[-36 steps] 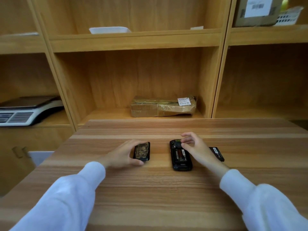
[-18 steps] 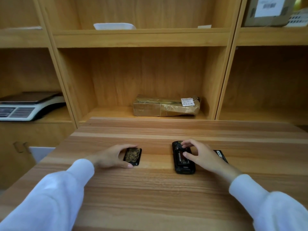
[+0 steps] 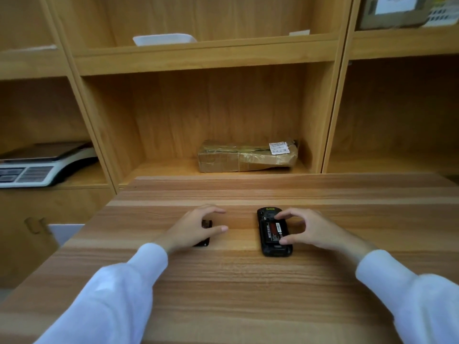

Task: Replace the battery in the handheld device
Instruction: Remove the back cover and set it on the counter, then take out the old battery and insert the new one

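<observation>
The black rectangular handheld device (image 3: 274, 233) lies face down on the striped wooden table (image 3: 223, 281), its rear compartment uncovered, exposing a black battery with a red label (image 3: 272, 230). The right hand (image 3: 306, 229) arches over it, thumb and forefinger spread at the battery's ends; actual grip cannot be determined. The left hand (image 3: 196, 228) hovers with fingers released above a small black cover (image 3: 205, 232), largely hiding it. A taped cardboard parcel (image 3: 247, 156) rests on the shelf behind.

The person wears 2 long, loose white sleeves (image 3: 119, 291) ending at the wrists, both hands bare.
</observation>
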Demonstrator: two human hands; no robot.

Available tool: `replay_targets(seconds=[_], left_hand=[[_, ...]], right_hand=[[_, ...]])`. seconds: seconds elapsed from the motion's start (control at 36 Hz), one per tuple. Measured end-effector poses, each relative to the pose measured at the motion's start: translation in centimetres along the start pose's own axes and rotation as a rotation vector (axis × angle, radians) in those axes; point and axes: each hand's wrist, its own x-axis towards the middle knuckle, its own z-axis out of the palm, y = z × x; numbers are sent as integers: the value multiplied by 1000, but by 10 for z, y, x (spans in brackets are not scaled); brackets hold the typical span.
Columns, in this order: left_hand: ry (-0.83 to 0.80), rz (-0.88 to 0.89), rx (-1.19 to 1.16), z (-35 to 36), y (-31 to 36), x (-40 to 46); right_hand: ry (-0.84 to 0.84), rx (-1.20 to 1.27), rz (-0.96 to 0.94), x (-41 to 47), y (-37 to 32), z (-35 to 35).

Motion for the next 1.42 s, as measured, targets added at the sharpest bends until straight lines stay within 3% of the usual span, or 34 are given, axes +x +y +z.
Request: replay_targets(seconds=[0.31, 0.53, 0.83, 1.28, 1.42], left_hand=[[-63, 109, -38, 45, 53, 20], [-139, 95, -9, 61, 73, 33], [-130, 72, -7, 65, 83, 41], [-192, 11, -241, 58, 87, 49], [-148, 12, -217, 42, 87, 43]], right_hand=[[42, -70, -34, 4, 6, 2], [-44, -195, -57, 15, -5, -8], [-11, -65, -46, 20, 1, -12], [-18, 53, -17, 9, -6, -9], [30, 90, -7, 0, -9, -14]])
